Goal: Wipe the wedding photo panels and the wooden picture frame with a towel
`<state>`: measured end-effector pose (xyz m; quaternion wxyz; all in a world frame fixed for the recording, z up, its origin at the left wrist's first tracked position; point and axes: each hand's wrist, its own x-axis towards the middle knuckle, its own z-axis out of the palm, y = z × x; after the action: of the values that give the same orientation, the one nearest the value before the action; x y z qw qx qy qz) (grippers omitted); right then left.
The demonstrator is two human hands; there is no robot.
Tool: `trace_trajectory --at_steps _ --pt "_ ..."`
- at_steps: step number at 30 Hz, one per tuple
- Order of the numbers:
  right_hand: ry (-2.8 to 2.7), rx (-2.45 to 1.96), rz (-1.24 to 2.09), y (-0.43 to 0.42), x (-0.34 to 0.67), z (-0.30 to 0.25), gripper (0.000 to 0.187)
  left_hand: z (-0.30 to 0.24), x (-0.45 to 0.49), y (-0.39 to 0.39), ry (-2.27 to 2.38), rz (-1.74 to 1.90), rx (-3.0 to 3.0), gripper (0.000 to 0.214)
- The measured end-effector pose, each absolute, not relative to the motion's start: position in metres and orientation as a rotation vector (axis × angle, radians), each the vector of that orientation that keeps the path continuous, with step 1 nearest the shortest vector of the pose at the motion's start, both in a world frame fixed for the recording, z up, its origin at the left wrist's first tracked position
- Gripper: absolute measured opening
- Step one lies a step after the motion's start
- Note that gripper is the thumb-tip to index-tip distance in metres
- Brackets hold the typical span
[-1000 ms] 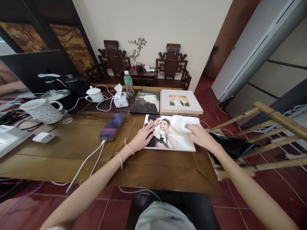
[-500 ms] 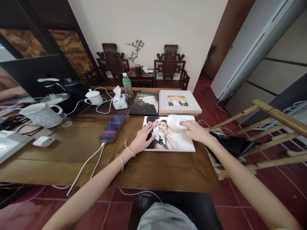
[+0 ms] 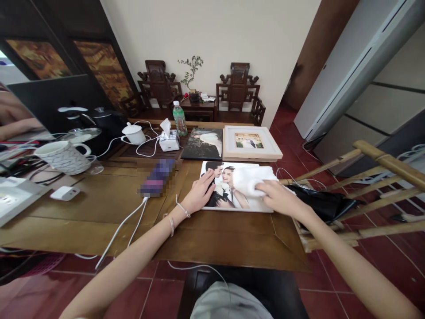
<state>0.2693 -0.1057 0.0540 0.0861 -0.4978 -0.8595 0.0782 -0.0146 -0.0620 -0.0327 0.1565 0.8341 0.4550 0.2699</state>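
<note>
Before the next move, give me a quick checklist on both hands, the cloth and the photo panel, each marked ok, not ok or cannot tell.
1. Left hand on the photo panel: ok, palm down on its left part.
2. Right hand gripping the white cloth: ok.
3. Cloth on panel: ok, over its right part.
4. Panel supported by the table: ok, where visible.
5. Panel apart from the white-framed picture: cannot tell, edges very close.
6. Surface under cloth clean: cannot tell, hidden.

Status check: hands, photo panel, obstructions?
Left hand resting on photo panel. Right hand holding white cloth over its right side. Framed picture just beyond, not obstructing.
</note>
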Motion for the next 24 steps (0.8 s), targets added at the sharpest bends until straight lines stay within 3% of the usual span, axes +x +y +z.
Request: trace_trajectory --at_steps 8,17,24 --pt "-2.629 -1.297 0.313 -0.174 0.273 0.040 0.043 -0.033 -0.016 -0.061 1.296 0.759 2.432 0.048" --pt "-2.551 -1.491 0.149 -0.090 0.264 0.040 0.044 -0.035 -0.016 -0.060 1.290 0.754 2.475 0.048" --pt "-2.468 -1.499 0.209 -0.046 0.262 0.048 0.049 -0.028 -0.015 -0.063 1.303 0.701 2.471 0.049"
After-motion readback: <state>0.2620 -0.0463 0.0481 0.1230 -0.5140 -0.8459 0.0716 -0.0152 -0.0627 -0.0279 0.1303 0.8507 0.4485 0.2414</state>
